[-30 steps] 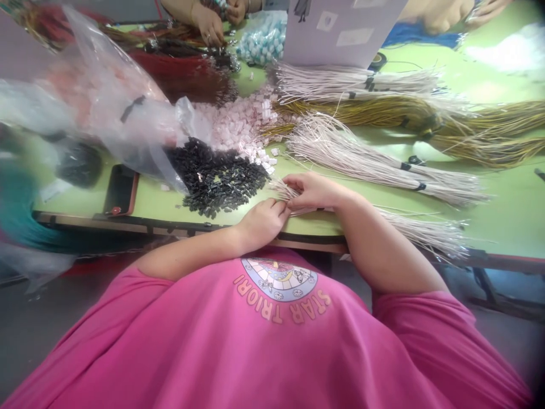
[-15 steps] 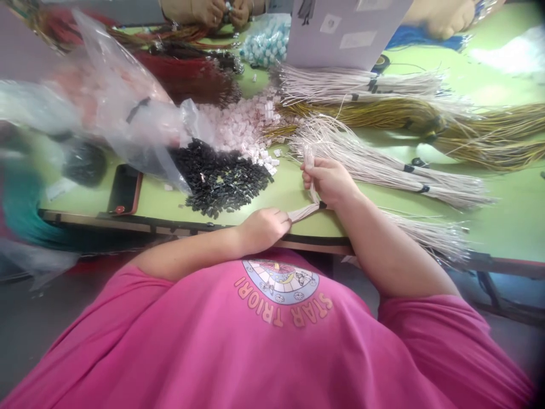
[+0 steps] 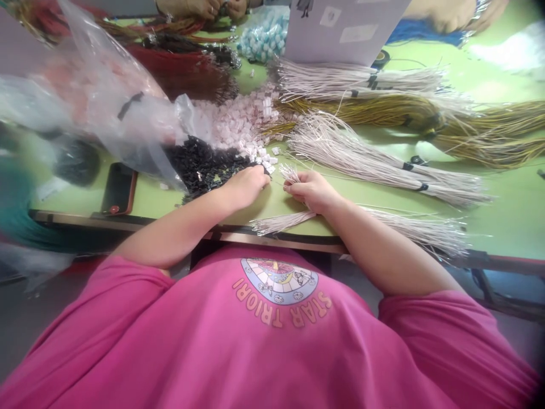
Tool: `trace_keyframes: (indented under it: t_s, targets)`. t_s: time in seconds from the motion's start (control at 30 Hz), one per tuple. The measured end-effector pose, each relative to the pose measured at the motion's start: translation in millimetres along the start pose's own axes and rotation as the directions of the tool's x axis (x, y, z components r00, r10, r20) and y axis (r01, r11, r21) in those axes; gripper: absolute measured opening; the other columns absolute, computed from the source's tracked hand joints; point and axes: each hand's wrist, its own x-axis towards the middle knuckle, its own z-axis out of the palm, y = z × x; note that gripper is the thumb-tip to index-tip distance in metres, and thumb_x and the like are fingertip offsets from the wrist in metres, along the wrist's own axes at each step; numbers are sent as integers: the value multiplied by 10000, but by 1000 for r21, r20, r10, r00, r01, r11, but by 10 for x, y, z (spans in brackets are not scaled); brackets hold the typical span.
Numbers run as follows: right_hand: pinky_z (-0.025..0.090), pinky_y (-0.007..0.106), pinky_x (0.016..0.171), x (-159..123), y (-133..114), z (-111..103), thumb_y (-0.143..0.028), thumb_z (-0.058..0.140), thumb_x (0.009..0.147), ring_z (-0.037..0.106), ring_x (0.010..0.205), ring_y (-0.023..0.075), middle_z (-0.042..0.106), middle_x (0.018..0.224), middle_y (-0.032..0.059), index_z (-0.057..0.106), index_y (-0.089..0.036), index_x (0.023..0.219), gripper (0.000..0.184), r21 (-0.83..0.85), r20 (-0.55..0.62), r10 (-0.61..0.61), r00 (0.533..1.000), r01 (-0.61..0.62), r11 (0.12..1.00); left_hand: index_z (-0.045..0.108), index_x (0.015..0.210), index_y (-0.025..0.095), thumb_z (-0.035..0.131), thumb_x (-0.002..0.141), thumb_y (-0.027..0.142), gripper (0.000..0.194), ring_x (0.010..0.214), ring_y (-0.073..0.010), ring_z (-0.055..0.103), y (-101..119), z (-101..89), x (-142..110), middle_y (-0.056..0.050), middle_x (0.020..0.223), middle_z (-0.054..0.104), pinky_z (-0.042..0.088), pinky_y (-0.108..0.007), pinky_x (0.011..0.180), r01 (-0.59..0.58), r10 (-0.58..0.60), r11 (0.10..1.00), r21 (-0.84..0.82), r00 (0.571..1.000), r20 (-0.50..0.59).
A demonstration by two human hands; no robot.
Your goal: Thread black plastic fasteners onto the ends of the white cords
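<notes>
My right hand is closed around some white wires, whose tips stick out toward the upper left. Below it, the rest of that white wire bundle lies fanned out along the table's front edge. My left hand is at the right side of a heap of small black connector pieces, close to the small white connector housings. Its fingers are curled together, and whatever is between them is hidden.
Tied white wire bundles and yellow-green wires lie behind my right hand. A phone and plastic bags are at left. Across the table, other people's hands work beside a grey box and blue-white parts.
My left hand has let go of the white wire bundle and moved up and left to the connector heaps. My right hand has lowered slightly, still holding wires, with their tips now leaning left.
</notes>
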Motion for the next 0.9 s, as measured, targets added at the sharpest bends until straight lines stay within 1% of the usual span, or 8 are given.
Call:
trace_keyframes:
  t_s: [0.13, 0.27, 0.33, 0.5, 0.57, 0.67, 0.73, 0.9]
  targets:
    - [143, 215, 400, -1, 1, 3, -198, 591, 580, 276, 382, 34, 415, 460, -59, 564, -129, 665, 113, -20, -6, -15, 1000, 15, 1000, 654, 827, 169, 460, 753, 176, 207, 723, -157, 508, -48, -12, 58, -61, 842, 553, 386, -274, 650, -30, 26, 997, 75, 998, 53]
    - [183, 211, 418, -21, -42, 18, -280, 627, 607, 269, 398, 38, 405, 449, -67, 633, -115, 773, 234, -81, -42, -30, 999, 26, 996, 648, 821, 148, 474, 778, 222, 194, 833, -183, 520, -65, -113, 77, -78, 894, 559, 400, -294, 741, -91, 93, 994, 64, 995, -32]
    - [188, 213, 422, -35, -60, 20, -338, 625, 630, 262, 401, 40, 391, 439, -67, 642, -114, 769, 263, -125, -64, -28, 998, 20, 992, 635, 822, 144, 471, 790, 227, 187, 820, -177, 527, -28, -175, 37, -71, 877, 575, 406, -297, 749, -76, 75, 997, -8, 994, -77]
    - [282, 214, 475, -53, -59, 21, -327, 627, 633, 380, 489, 67, 483, 524, -31, 636, -119, 686, 215, -205, -110, -82, 991, 58, 977, 611, 898, 168, 503, 793, 253, 173, 687, -130, 550, 119, -205, -135, -25, 789, 622, 429, -273, 688, 79, -110, 943, -323, 991, -78]
    - [315, 217, 506, -53, -49, 27, -305, 629, 622, 414, 531, 79, 510, 561, -21, 640, -116, 689, 201, -231, -135, -104, 985, 71, 970, 608, 899, 163, 530, 778, 256, 172, 674, -120, 559, 146, -139, -167, -25, 800, 632, 441, -267, 675, 117, -160, 881, -458, 985, -57]
    - [331, 221, 521, -51, -41, 37, -277, 616, 617, 417, 534, 82, 504, 551, -22, 638, -112, 681, 178, -262, -167, -100, 981, 53, 964, 601, 907, 145, 533, 777, 243, 176, 627, -104, 569, 140, -12, -163, -25, 753, 632, 464, -257, 641, 163, -204, 739, -654, 979, 14]
    - [334, 221, 524, -50, -40, 41, -253, 606, 610, 416, 529, 81, 498, 544, -23, 634, -112, 667, 154, -274, -173, -106, 979, 55, 960, 601, 906, 138, 540, 773, 229, 172, 626, -100, 579, 125, 49, -148, -26, 737, 633, 477, -260, 651, 170, -207, 677, -716, 978, 36]
    - [334, 217, 521, -53, -41, 47, -231, 578, 612, 414, 526, 79, 490, 541, -23, 622, -122, 635, 120, -283, -192, -130, 973, 71, 956, 608, 902, 141, 553, 767, 217, 165, 645, -104, 596, 116, 80, -137, -34, 756, 648, 492, -277, 675, 174, -201, 670, -721, 978, 49]
